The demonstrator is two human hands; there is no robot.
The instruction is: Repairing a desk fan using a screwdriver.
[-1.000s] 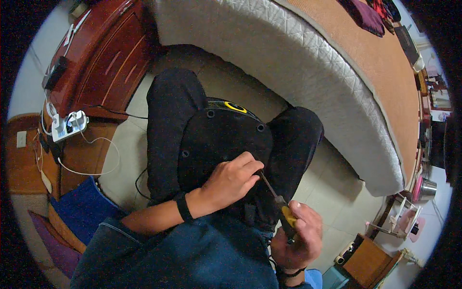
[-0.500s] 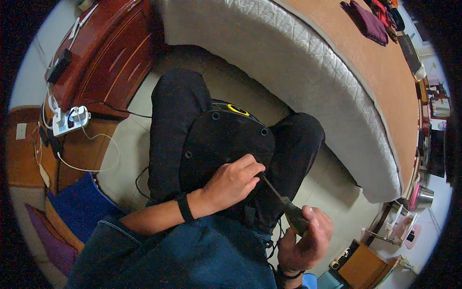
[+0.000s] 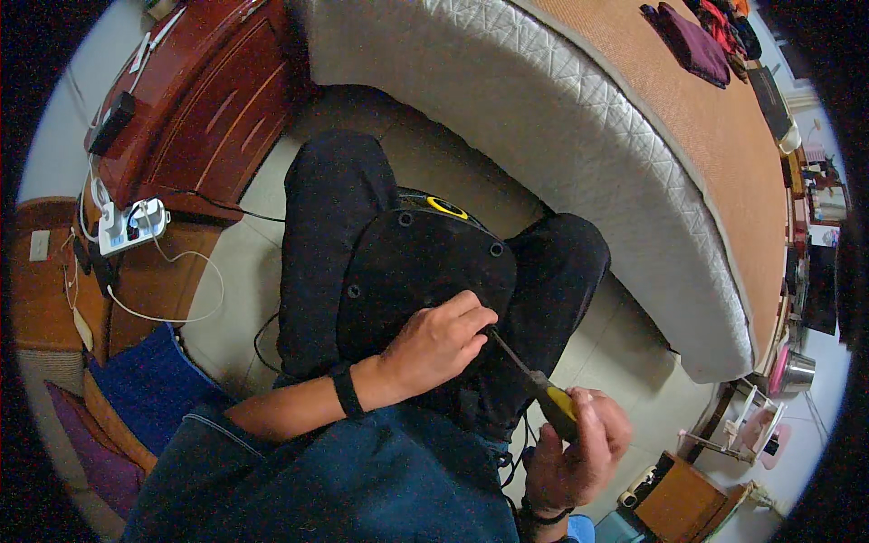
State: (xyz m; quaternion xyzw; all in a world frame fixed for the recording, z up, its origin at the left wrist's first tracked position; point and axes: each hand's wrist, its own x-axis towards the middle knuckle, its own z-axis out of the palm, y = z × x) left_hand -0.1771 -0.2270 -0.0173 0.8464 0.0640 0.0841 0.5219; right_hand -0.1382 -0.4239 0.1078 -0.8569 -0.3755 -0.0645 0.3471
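A black rounded device (image 3: 416,258) with a flat face and several recessed round holes rests on my lap between my knees. A yellow oval ring (image 3: 447,208) marks its far edge. My right hand (image 3: 584,448) is wrapped round the yellow and dark handle of a screwdriver (image 3: 559,409). Its thin metal shaft slants up and left to the fingertips of my left hand (image 3: 434,348). The left fingers are pinched together over the near right part of the device. They hide the screwdriver's tip and whatever lies between them.
A bed with a pale quilted side (image 3: 561,136) curves along the far right. At the left stands a red-brown wooden cabinet (image 3: 213,118), with a white power strip (image 3: 134,226) and cables beside it. A blue cloth (image 3: 158,385) lies near my left elbow.
The screwdriver handle has turned, so its yellow side now shows. My right hand has rolled with it and shifted slightly right. My left hand and the device stay in place.
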